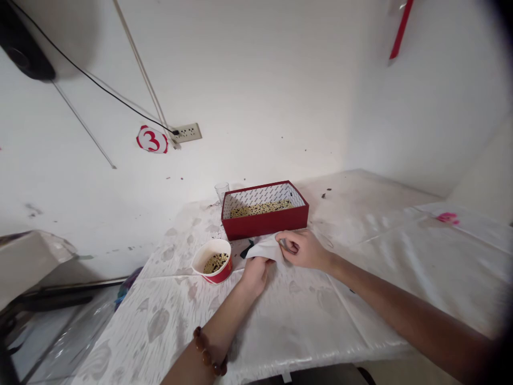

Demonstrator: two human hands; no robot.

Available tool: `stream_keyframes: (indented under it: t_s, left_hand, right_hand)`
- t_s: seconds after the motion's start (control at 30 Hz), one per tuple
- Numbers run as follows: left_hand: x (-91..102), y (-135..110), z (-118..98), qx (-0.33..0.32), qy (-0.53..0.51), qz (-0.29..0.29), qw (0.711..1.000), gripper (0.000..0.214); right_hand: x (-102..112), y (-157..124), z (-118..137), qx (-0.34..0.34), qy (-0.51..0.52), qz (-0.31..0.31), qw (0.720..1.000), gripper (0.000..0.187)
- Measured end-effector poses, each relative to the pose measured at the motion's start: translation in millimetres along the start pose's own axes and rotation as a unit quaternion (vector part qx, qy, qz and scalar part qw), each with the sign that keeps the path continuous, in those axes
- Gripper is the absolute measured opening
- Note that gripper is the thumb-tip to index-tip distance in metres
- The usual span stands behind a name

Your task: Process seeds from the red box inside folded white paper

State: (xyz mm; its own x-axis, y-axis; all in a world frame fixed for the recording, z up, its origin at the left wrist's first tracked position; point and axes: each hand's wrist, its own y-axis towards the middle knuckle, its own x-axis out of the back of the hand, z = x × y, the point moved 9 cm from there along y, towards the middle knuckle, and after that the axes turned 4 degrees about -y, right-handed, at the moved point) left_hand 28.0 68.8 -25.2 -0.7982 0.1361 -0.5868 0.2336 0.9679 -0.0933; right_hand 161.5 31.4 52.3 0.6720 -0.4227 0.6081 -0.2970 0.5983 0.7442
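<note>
A thin white sheet [264, 248], paper or tissue by its look, is held between my two hands above the table in front of the box. My left hand [256, 274] grips its lower edge, with the fingers partly hidden under it. At its right side, my right hand [302, 248] pinches the sheet between thumb and fingers. Just behind stands a dark red open box [266, 223] with a patterned white lining, holding pale and dark beans or grains [260, 209]. Left of my hands is a red and white paper bowl [219, 275] with a similar mix [215, 262].
A clear glass [222, 190] stands behind the box's left corner. Something dark [247, 249] lies partly under the sheet. A pink item [448, 218] is on the patterned tablecloth [312, 321] at right. The wall bears a power socket [190, 132] with a black cable.
</note>
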Motion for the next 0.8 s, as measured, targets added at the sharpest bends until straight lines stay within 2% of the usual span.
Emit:
stream_keyframes:
  t_s: [0.17, 0.4, 0.53, 0.8]
  left_hand:
    - [3.4, 4.3, 4.0, -0.002, -0.004, -0.004, 1.0, 0.046]
    - [5.9, 5.5, 5.6, -0.001, 0.014, -0.019, 1.0, 0.032]
    - [5.0, 1.7, 2.9, -0.001, 0.021, -0.03, 0.999, 0.034]
    - [-5.3, -1.4, -0.8, 0.002, 0.018, 0.019, 1.0, 0.032]
  right_hand:
    - [-0.6, 1.4, 1.4, -0.012, -0.002, 0.0, 1.0, 0.013]
    - [-2.7, 1.3, 3.5, -0.017, -0.024, -0.003, 1.0, 0.012]
    - [-0.6, 2.1, 4.6, -0.024, -0.026, -0.009, 0.999, 0.013]
    - [0.0, 3.2, -1.3, -0.061, 0.042, 0.005, 0.997, 0.013]
